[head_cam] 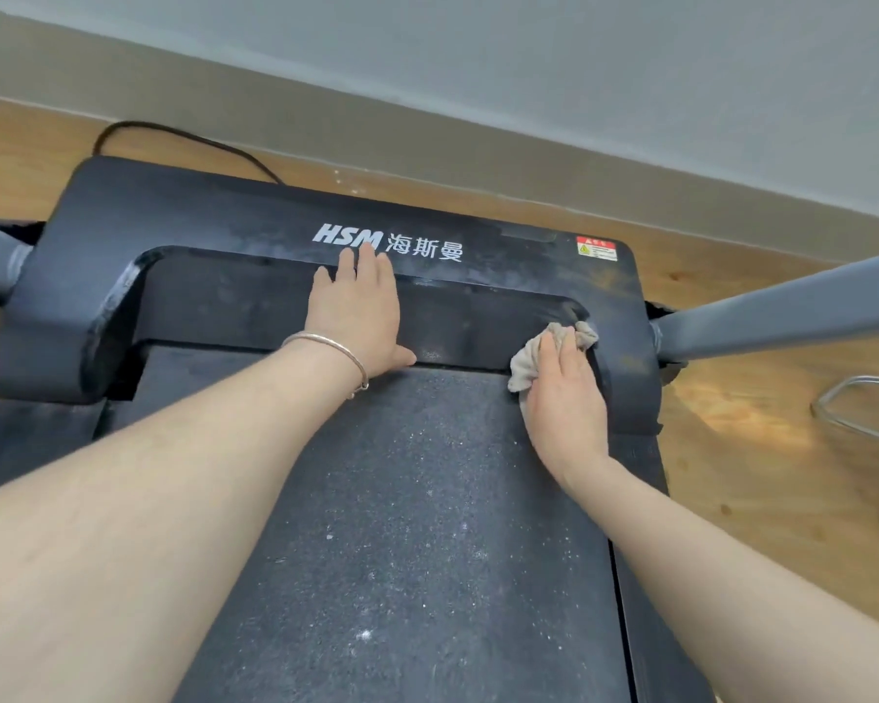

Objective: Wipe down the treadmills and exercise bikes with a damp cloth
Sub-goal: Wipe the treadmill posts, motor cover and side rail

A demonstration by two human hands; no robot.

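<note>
**Cloth in the right-hand corner of the treadmill hood, dusty lip running left**

I lean over the treadmill [630, 347] with both arms stretched forward. My right hand [569, 398] presses the beige cloth [521, 365] into the inner right corner of the motor hood [199, 215], where the hood meets the front edge of the running belt [402, 525]. My fingers [564, 342] lie nearly straight on top of the cloth, close together, and it bunches out past their tips and beside the palm. I cannot tell whether my thumb hooks under it.

My left hand [356, 312] is flat on the middle of the hood's sloping lip, fingers straight and slightly spread, tips just under the HSM logo [348, 234], holding nothing. It looks like a brace. A thin bracelet [328, 342] sits on that wrist.

The strip I judge comes next is the lip itself. Its long axis runs across the treadmill, from the cloth leftward toward my braced hand and on to the left corner. The right hand is the nearer one, so the stroke would go sideways to the left, and my left hand lies in its path. The belt is speckled with pale dust, and the hood top looks smeared.
</note>
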